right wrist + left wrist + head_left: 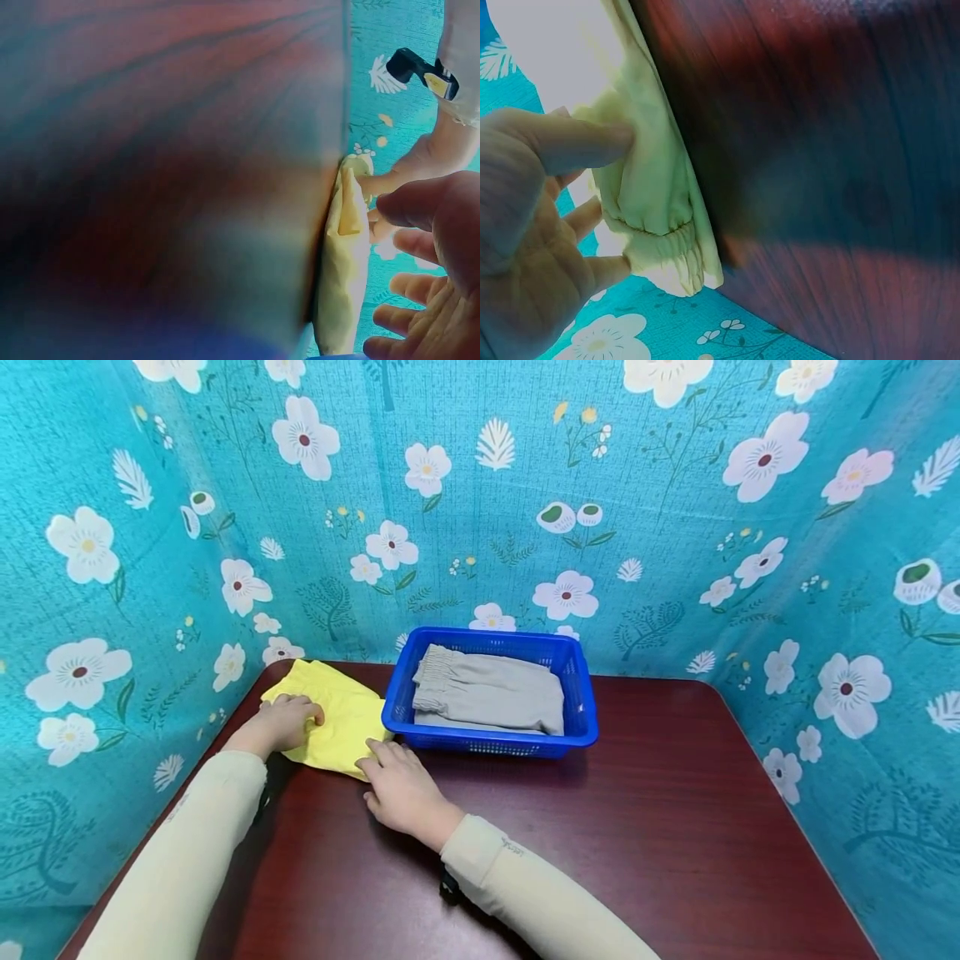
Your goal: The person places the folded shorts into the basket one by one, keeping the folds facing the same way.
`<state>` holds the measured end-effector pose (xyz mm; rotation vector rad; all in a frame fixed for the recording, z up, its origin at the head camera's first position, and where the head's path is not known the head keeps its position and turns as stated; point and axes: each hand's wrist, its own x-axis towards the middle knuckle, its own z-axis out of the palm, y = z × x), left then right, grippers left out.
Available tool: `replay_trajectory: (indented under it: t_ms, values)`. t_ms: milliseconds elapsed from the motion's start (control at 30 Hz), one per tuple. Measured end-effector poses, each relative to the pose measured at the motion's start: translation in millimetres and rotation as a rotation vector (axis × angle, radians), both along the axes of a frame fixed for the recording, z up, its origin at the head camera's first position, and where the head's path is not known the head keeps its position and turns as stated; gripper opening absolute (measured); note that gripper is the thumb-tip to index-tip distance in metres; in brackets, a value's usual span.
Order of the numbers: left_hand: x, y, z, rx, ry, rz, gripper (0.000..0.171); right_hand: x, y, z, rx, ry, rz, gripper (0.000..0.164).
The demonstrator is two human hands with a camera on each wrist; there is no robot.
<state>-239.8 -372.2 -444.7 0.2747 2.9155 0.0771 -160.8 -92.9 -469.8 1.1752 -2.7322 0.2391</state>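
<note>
Folded yellow pants (337, 720) with a gathered elastic waistband lie at the table's back left, beside the basket. My left hand (288, 724) rests on their left part, its thumb and fingers spread over the cloth. In the left wrist view, the left thumb (585, 142) overlaps the cloth near the waistband (664, 255). My right hand (405, 787) is at the front right corner of the pants, fingers loosely extended. The right wrist view shows that hand's fingers (409, 289) apart from one another, beside the folded edge of the pants (345, 262).
A blue plastic basket (495, 745) stands at the back middle, close against the pants' right edge. Folded grey pants (495, 693) lie inside it. The dark reddish-brown table (660, 827) meets a teal flowered curtain (480, 552) at the back and sides.
</note>
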Motion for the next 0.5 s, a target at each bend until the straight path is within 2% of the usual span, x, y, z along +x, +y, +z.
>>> replay_trajectory:
  t_ms: [200, 333, 500]
  values:
    - [-3.4, 3.1, 2.7, 0.018, -0.043, 0.027, 0.034, 0.4, -4.7, -2.1, 0.026, 0.007, -0.021, 0.056]
    - [-3.3, 3.2, 5.8, 0.025, -0.053, 0.021, 0.026, 0.0, -6.0, -2.1, 0.043, 0.030, -0.025, 0.056]
    - [-0.4, 3.3, 9.3, 0.043, -0.041, 0.010, 0.026, -6.2, -10.9, -3.2, 0.064, 0.027, -0.031, 0.053]
